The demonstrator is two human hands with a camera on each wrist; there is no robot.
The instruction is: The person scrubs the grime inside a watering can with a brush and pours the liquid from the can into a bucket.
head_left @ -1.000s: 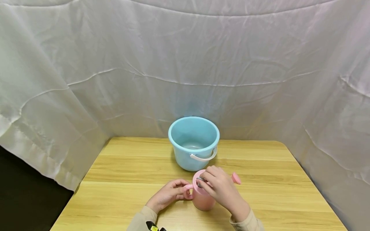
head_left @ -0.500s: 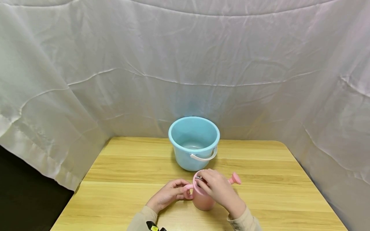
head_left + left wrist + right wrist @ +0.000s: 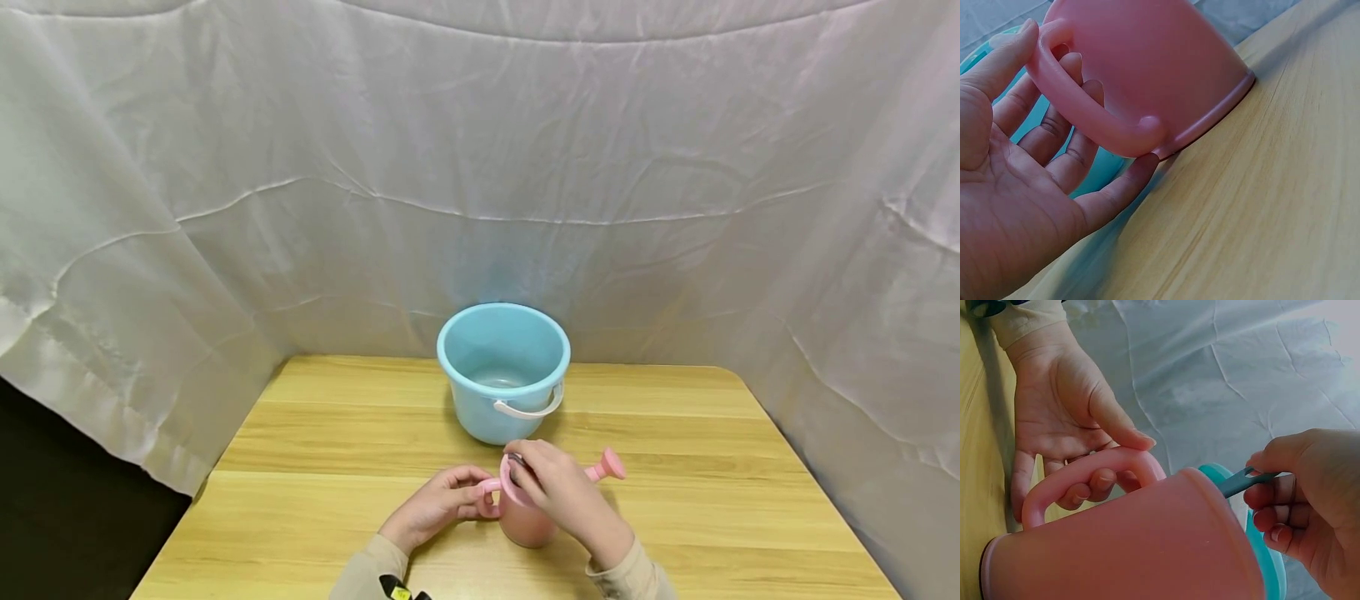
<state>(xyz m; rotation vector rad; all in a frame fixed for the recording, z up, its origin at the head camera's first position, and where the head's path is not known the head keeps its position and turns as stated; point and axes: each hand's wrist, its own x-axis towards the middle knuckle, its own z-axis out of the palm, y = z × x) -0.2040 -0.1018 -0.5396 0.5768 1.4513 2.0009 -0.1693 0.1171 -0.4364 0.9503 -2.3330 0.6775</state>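
Observation:
A pink watering can [image 3: 527, 518] stands upright on the table, its spout with a round rose [image 3: 612, 463] pointing right. My left hand [image 3: 442, 505] holds the can's handle [image 3: 1079, 103], thumb on top and fingertips reaching through the loop. Above the can's mouth, my right hand [image 3: 566, 487] pinches the grey, slotted end of a thin tool [image 3: 1244, 481] between thumb and fingers. The tool's lower part is hidden inside the can, so its kind cannot be told.
Just behind the can stands a light blue bucket [image 3: 491, 412], its white handle [image 3: 529, 412] hanging at the front. The wooden table [image 3: 322, 467] reaches back to a pale grey curtain [image 3: 360, 250], which hangs on three sides.
My right hand has shifted a little left over the can's mouth with the grey tool, baring more of the spout. The left hand, the can and the bucket have stayed put.

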